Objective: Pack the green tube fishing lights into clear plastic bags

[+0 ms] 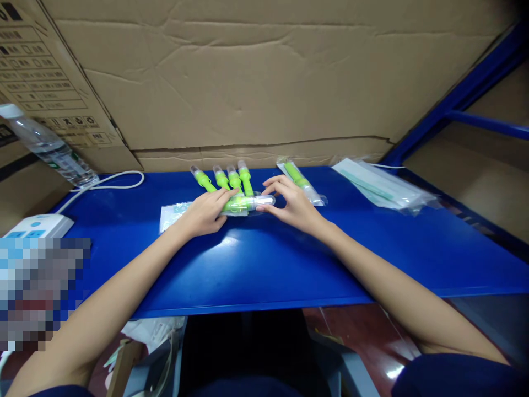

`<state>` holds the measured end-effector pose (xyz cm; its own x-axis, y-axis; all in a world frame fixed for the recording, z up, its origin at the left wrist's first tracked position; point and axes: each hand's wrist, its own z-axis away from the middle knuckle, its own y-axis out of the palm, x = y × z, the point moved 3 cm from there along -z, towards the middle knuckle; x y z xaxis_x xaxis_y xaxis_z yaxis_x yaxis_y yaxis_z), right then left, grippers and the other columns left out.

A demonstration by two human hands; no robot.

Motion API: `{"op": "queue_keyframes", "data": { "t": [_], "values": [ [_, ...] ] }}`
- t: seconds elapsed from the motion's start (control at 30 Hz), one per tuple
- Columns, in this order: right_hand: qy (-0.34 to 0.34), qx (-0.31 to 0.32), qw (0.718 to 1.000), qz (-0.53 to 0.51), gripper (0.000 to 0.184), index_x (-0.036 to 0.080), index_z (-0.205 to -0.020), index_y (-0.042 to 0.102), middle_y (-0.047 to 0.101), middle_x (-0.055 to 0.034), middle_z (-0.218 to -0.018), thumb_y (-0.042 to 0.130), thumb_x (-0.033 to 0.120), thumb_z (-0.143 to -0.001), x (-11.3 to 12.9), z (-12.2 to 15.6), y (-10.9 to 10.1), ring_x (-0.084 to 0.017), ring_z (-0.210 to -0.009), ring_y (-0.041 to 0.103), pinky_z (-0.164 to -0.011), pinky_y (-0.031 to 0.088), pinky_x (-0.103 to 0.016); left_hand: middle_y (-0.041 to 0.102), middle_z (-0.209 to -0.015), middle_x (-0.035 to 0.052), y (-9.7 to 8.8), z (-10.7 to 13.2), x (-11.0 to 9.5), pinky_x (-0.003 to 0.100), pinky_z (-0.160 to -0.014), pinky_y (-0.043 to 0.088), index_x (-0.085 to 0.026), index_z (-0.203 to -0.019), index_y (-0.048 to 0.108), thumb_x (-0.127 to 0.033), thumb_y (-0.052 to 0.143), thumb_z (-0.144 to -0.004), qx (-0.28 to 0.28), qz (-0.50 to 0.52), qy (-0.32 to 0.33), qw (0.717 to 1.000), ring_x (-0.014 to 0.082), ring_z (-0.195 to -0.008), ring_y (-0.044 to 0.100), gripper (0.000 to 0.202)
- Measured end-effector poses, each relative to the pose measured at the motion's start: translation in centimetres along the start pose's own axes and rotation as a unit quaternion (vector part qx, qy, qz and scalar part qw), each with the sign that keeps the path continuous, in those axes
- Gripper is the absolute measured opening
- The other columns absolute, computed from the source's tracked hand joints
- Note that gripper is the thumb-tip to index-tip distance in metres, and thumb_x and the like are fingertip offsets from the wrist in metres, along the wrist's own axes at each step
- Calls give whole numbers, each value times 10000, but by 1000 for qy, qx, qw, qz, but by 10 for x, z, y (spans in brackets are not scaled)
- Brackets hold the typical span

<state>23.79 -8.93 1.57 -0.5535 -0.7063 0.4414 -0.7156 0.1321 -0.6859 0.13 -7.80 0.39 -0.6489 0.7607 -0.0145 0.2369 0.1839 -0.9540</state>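
A bright green stick with a clear rounded cap (252,203) lies sideways over the blue table, partly in a clear plastic sleeve (171,214). My left hand (209,212) rests over its green end and the sleeve, fingers closed on them. At the cap end, my right hand (291,203) curls its thumb and fingers around the clear tip. Just behind my hands several similar green sticks with clear caps (234,179) lie side by side, their near ends partly hidden. Another green stick (295,175) sits inside a clear bag, right of centre.
A stack of clear bags with pale printed cards (380,184) lies at the right. On the left are a water bottle (53,149), a white cable (111,179) and a power strip (39,226). Cardboard (248,82) walls the back; a blue frame bar (463,99) slants at right.
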Motion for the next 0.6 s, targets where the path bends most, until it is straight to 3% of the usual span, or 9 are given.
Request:
{"op": "queue_keyframes", "data": {
  "t": [0.13, 0.3, 0.4, 0.5, 0.6],
  "values": [
    [-27, -34, 999, 1, 225, 191, -939, 627, 631, -144, -1167, 755, 358, -860, 0, 2, 7, -291, -1134, 619, -919, 544, -463, 626, -1308, 189, 1, 0, -2, 440, -956, 526, -82, -1480, 382, -112, 482, -831, -7, 3, 13, 1000, 302, -1163, 634, 657],
    [-14, -17, 999, -37, 291, 203, -967, 576, 665, -140, -1135, 765, 388, -846, 0, 3, 17, -295, -1101, 646, -936, 542, -491, 635, -1304, 191, 2, 0, -9, 435, -947, 525, -86, -1469, 383, -97, 470, -828, -2, 20, 34, 999, 295, -1157, 637, 647],
    [41, 5, 994, -104, 466, 207, -1140, 529, 676, -145, -1176, 785, 415, -811, -2, 4, 21, -287, -1058, 686, -906, 567, -471, 630, -1323, 176, 3, 0, -15, 428, -953, 520, -116, -1505, 333, -72, 465, -800, 0, 32, 50, 998, 289, -1180, 629, 719],
    [86, 65, 979, -172, 657, 204, -1353, 451, 684, -149, -1251, 765, 425, -820, -3, 7, 25, -280, -1093, 703, -949, 566, -459, 620, -1345, 169, 3, 0, -21, 409, -956, 515, -136, -1529, 286, -55, 466, -773, -1, 43, 65, 997, 282, -1203, 620, 781],
    [104, 105, 968, -205, 649, 191, -1410, 487, 717, -128, -1229, 713, 438, -854, -1, 9, 28, -282, -1098, 704, -960, 562, -455, 609, -1357, 177, 2, 0, -23, 408, -959, 506, -132, -1549, 239, -53, 466, -770, -10, 35, 72, 997, 288, -1216, 612, 816]
  ]
}}
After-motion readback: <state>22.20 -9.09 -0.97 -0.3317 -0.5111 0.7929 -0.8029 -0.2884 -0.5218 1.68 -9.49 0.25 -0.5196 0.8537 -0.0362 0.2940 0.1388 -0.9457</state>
